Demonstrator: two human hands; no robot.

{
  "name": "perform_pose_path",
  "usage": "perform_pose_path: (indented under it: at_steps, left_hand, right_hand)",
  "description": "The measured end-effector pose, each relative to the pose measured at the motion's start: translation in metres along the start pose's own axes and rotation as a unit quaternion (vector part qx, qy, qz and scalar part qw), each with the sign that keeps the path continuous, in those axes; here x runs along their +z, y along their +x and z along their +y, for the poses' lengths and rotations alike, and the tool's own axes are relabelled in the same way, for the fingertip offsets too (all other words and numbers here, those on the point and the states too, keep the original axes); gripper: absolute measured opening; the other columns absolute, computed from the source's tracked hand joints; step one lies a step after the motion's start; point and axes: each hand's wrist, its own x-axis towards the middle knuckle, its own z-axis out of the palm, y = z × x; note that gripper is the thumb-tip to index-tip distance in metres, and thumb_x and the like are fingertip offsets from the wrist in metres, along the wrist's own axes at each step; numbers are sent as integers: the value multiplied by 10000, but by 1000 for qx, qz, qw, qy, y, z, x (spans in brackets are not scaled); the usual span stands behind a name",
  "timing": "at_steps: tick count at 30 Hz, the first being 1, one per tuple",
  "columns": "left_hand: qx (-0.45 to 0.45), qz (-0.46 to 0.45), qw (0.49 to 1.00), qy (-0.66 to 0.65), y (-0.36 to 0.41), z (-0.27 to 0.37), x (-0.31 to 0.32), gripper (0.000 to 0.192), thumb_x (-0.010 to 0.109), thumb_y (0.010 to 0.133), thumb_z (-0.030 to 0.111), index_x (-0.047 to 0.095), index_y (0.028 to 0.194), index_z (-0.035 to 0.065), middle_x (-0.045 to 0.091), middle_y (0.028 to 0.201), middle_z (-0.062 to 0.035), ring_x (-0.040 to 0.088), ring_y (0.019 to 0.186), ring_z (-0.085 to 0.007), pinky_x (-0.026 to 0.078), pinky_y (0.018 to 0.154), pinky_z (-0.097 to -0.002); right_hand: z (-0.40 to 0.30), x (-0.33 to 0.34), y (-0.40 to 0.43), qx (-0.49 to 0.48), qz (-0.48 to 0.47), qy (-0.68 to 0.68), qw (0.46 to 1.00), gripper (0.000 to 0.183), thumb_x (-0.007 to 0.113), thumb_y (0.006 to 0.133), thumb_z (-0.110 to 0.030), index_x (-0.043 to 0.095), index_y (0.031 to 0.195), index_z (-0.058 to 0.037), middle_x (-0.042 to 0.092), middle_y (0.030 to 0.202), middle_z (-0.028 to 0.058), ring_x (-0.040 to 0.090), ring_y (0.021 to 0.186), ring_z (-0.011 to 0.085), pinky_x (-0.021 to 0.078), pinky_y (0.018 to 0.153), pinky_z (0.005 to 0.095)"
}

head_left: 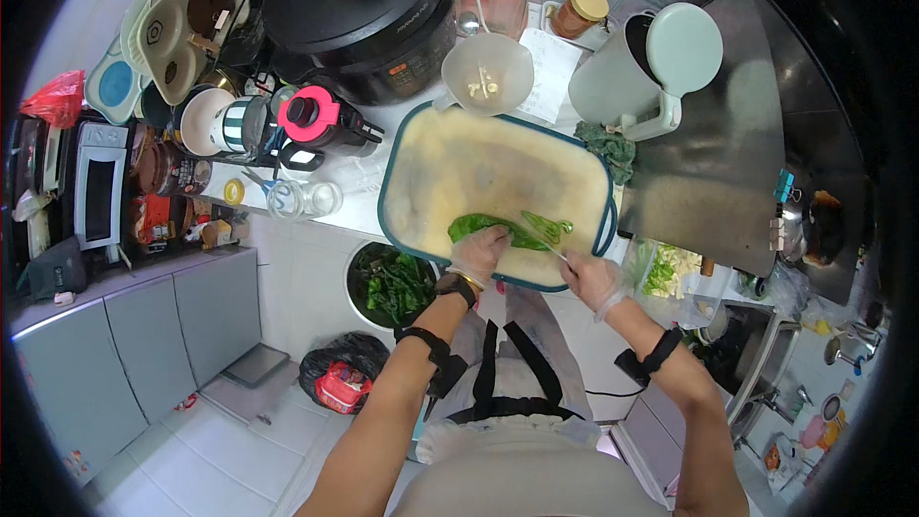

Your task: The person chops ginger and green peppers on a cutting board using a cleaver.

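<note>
A large cutting board point(495, 158) with a dark green rim lies on the counter before me. Near its front edge is a green pepper point(468, 225), pressed down by the fingers of my left hand point(479, 253), which wears a clear plastic glove. My right hand point(593, 280), gloved the same way, grips a knife point(553, 250); its thin blade reaches left over the pepper, and most of the handle is hidden in the fist. Cut green pepper pieces point(547, 225) lie just beyond the blade. Whether the blade is in the flesh, I cannot tell.
A bowl of green peppers point(391, 283) is left below the counter. Right of the board is a clear container point(675, 276) with chopped pieces. Behind stand a pressure cooker point(359, 21), a white strainer-like bowl point(488, 72) and a pale pitcher point(610, 79). Glass jars point(305, 199) stand at left.
</note>
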Motion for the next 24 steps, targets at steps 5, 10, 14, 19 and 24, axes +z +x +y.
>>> perform_pose_path:
  at_steps: [5, 10, 14, 19, 24]
  left_hand:
    - [-4, -12, 1000, -8, 1, 1, -4, 121, 567, 801, 164, 641, 890, 130, 630, 880, -18, 618, 749, -230, 503, 606, -340]
    - [-7, -11, 1000, -13, 3, 2, -6, 134, 566, 784, 146, 636, 898, 131, 631, 889, -12, 615, 748, -227, 499, 595, -338]
    - [49, 16, 998, 19, 3, 2, 0, 143, 549, 780, 135, 632, 896, 128, 628, 935, -13, 612, 754, -222, 499, 609, -337]
    - [54, 0, 997, 48, -2, -4, 5, 137, 549, 779, 125, 623, 895, 123, 622, 953, -17, 611, 760, -222, 502, 612, -334]
    - [0, -41, 998, 46, -5, -8, 7, 218, 554, 735, 106, 639, 934, 133, 631, 980, -22, 620, 867, -222, 513, 672, -325]
  right_hand:
    - [-3, 1, -16, 5, -35, -36, 999, 162, 497, 866, -247, 534, 863, -89, 627, 721, 136, 614, 620, 339, 487, 530, 455]
    - [-10, 11, -2, 20, -73, -81, 994, 150, 503, 852, -228, 529, 911, -92, 631, 718, 126, 618, 615, 326, 487, 520, 452]
    - [-8, 32, 27, -2, -2, -46, 999, 166, 504, 855, -240, 524, 929, -93, 620, 696, 129, 612, 616, 324, 477, 520, 456]
    - [-15, 19, 39, 23, 63, 59, 996, 168, 509, 861, -257, 544, 866, -92, 594, 652, 141, 596, 619, 336, 460, 529, 465]
    - [-10, 4, -4, 17, 0, -8, 1000, 159, 519, 859, -247, 557, 871, -94, 608, 677, 134, 597, 591, 340, 462, 494, 461]
